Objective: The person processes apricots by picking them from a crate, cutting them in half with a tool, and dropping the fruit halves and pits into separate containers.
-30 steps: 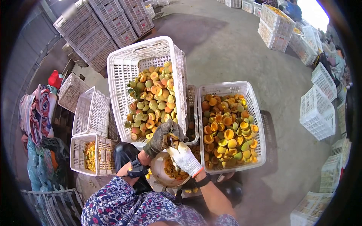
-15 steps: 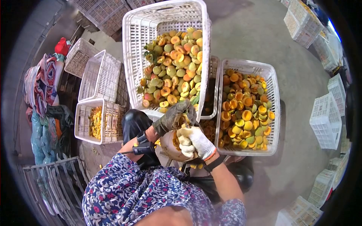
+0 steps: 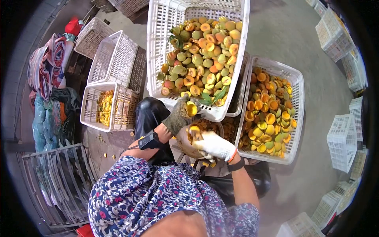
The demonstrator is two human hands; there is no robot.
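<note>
My left hand point(image 3: 178, 117), in a grey-green glove, is closed on a hollow yellow fruit half point(image 3: 192, 109) just below the near edge of the large white crate point(image 3: 216, 114). That crate is tilted and holds whole and cut fruit. My right hand point(image 3: 217, 146), in a white glove, is closed on something orange-brown at its fingertips, too small to make out. It is over a round container point(image 3: 184, 143) with brown-orange bits in it. Right of it stands a white crate point(image 3: 299, 118) of hollowed orange and yellow fruit halves point(image 3: 269, 119).
At the left stand a crate of yellow pieces point(image 3: 83, 110), stacked crates point(image 3: 114, 59), a metal rack point(image 3: 59, 181) and bundled cloth and plastic point(image 3: 49, 71). More crates point(image 3: 341, 138) line the right side. Small fruit bits lie on the floor at left.
My hands were together over the round container; now they are apart, the left one higher with the fruit half showing. The view has shifted, so the crates sit differently in the frame.
</note>
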